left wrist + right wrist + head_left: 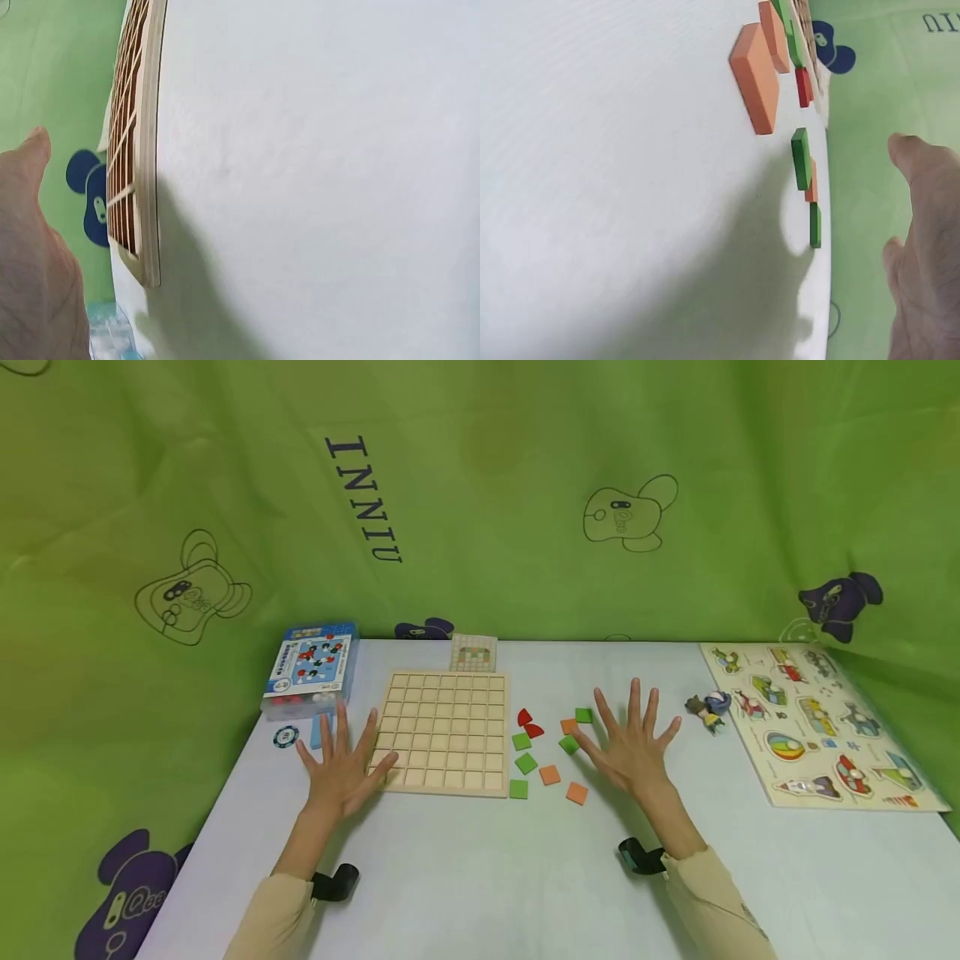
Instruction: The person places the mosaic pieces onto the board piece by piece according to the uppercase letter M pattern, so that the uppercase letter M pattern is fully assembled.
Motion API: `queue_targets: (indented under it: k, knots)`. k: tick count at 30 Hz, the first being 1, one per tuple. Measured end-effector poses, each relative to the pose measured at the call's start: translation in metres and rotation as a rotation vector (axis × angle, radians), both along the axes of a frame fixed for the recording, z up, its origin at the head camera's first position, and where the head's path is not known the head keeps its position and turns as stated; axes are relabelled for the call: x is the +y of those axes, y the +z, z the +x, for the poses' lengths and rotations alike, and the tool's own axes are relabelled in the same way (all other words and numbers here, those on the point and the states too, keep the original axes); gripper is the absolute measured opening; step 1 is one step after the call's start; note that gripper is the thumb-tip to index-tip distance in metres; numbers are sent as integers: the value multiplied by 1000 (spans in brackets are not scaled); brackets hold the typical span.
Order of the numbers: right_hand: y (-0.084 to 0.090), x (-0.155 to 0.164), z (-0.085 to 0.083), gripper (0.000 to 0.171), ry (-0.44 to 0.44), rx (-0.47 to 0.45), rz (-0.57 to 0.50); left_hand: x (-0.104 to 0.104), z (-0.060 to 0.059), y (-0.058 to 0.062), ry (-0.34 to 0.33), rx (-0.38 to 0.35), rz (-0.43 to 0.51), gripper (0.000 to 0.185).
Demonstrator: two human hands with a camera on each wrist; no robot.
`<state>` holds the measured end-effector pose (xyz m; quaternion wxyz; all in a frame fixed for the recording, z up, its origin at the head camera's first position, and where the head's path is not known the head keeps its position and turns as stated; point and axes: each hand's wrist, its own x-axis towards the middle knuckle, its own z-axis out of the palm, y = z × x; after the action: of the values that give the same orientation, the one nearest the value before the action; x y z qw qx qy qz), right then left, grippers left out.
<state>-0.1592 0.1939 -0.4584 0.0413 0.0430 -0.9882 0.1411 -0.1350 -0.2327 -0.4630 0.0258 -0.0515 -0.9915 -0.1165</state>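
Note:
My left hand (339, 777) is held over the table with its fingers spread, its thumb overlapping the lower left corner of a wooden grid board (450, 733) in the head view. Nothing is in it. The right hand (628, 752), also spread and holding nothing, hovers to the right of several loose tiles. These include a green square (527, 763), an orange square (577, 792) and two red wedge pieces (533, 730). In the right wrist view, an orange tile (756, 79) lies nearest, and the hand's shadow falls on the table.
A pattern card (474, 653) lies behind the board. At the left are a clear-sided box (311, 670), a round chip (286, 737) and a blue piece (316, 732). On the right lie small figurines (705, 714) and a picture puzzle board (817, 727). A green curtain (495, 527) hangs behind.

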Motion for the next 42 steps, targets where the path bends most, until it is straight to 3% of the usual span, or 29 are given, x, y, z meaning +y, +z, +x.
queue_targets:
  k: [6, 13, 16, 20, 24, 27, 33, 37, 42]
  knots:
    - [0, 3, 3, 80, 10, 28, -22, 7, 10, 3, -51, -37, 44, 80]
    - [-3, 5, 4, 76, 64, 55, -93, -8, 14, 14, -275, -124, 293, 74]
    - [-1, 4, 1, 68, 115, 89, -227, -21, 14, 14, -365, -96, 320, 62]
    - [8, 1, -8, 55, 204, 103, -541, -30, 6, 9, -448, -46, 335, 45]
    - [15, -5, -22, 42, 279, -23, -889, -33, -2, 6, -432, -67, 395, 36]
    - [15, -12, -35, 40, 303, -187, -1035, -32, -5, 7, -403, -118, 446, 33]
    - [4, -30, -56, 43, 369, -384, -1061, -29, -11, 8, -389, -186, 477, 30]
    - [-3, -39, -64, 42, 384, -417, -1019, -28, -12, 8, -357, -218, 499, 30]
    - [-2, -47, -72, 40, 389, -386, -979, -30, -11, 10, -334, -223, 511, 30]
